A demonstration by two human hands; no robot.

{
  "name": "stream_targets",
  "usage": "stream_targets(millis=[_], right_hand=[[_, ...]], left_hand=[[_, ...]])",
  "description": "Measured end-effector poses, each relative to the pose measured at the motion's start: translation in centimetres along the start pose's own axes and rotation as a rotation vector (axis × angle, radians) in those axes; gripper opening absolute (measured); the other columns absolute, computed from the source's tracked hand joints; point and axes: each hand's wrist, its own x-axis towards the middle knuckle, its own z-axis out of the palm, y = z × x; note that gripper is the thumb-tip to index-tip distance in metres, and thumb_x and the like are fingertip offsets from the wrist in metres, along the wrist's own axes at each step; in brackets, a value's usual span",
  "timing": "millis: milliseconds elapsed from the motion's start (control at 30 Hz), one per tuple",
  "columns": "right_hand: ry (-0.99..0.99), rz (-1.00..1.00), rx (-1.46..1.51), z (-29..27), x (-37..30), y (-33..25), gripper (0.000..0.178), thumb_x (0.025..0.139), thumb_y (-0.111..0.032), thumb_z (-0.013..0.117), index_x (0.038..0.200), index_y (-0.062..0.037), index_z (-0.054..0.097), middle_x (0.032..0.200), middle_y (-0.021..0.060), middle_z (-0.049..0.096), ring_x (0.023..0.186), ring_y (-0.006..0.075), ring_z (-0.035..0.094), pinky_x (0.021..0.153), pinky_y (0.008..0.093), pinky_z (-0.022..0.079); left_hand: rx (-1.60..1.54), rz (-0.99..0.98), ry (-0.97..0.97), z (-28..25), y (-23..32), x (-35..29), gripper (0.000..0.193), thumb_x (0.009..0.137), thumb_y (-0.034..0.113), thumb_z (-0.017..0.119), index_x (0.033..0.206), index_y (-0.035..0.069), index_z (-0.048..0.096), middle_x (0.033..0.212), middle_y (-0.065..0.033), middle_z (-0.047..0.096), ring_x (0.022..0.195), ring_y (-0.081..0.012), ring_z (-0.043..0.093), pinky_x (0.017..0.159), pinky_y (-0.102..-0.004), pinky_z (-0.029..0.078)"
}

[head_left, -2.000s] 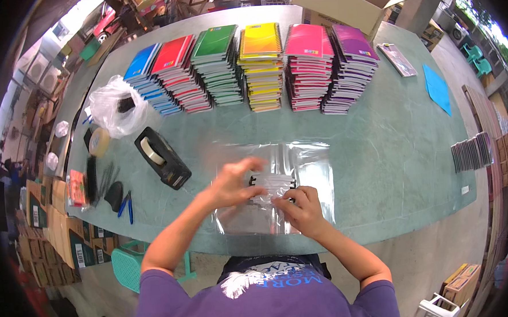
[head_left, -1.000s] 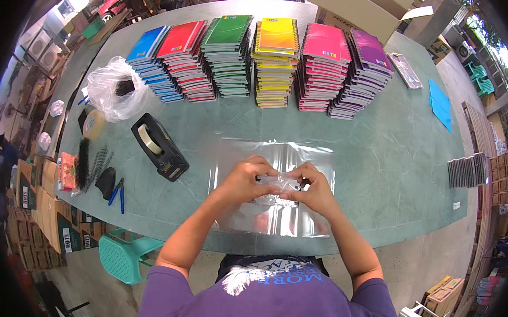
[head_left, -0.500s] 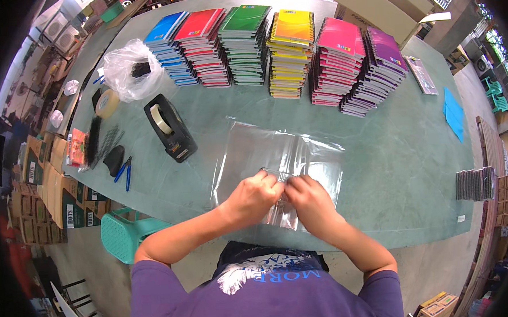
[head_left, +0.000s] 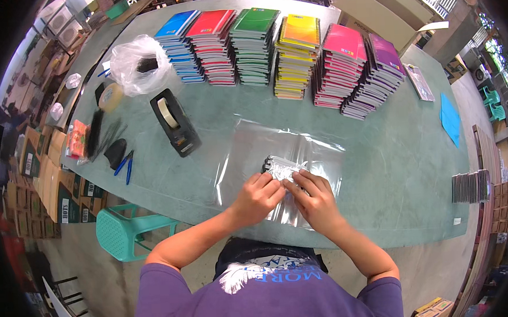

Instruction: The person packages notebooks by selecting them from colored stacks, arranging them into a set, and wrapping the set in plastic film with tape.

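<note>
Working at the near side of a broad green table (head_left: pixel 392 168), a person brings the left hand (head_left: pixel 259 198) and the right hand (head_left: pixel 315 200) together at a small bundle (head_left: pixel 283 167) of crinkled clear plastic, which sits over the middle of a clear plastic sheet (head_left: pixel 246 143). The left fingers are curled close together, the right ones bent and slightly spread, all at the bundle's near edge; whether they pinch the film or merely press on it cannot be told. Set side by side, the hands appear placed to steady the bundle. The sheet lies flat, probably to limit creases. At left, a black tape dispenser (head_left: pixel 185 138) stands within easy reach, while notebook stacks (head_left: pixel 297 56), apparently sorted by cover color, line the far side, leaving working room.
</note>
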Motion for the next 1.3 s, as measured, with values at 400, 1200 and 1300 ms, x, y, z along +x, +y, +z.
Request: stream_targets(millis=[400,1200,1300], right_hand=[[0.032,-0.073,-0.113,0.9,-0.7,-0.3,0.035,0.069,-0.008,0.06,0.104,-0.0098,0.064,0.111,0.0152,0.058,0.107,0.0317,0.053,0.085,0.0422,0.043],[0.047,-0.144,0.049,1.3,-0.9,1.7,0.027,0.073,-0.008,0.062,0.1,-0.0048,0.063,0.106,0.0074,0.06,0.106,0.0247,0.055,0.088,0.0406,0.041],[0.094,-0.133,0.131,1.6,-1.2,1.9,0.021,0.072,-0.008,0.063,0.093,-0.0034,0.062,0.105,0.009,0.061,0.105,0.0263,0.056,0.089,0.0409,0.042]], left_hand=[[-0.56,-1.381,0.731,-5.4,-18.5,-8.8,0.025,0.081,0.027,0.064,0.081,0.002,0.063,0.081,-0.0092,0.061,0.075,-0.013,0.053,0.067,-0.029,0.04],[-0.871,-1.185,0.278,2.7,3.9,-0.4,0.024,0.083,0.026,0.067,0.079,0.002,0.067,0.059,0.0003,0.058,0.05,-0.0037,0.045,0.044,-0.0211,0.035],[-0.715,-1.148,0.371,4.7,3.9,-1.9,0.027,0.078,0.026,0.072,0.072,0.001,0.063,0.05,-0.0047,0.053,0.049,-0.0042,0.046,0.045,-0.0227,0.037]])
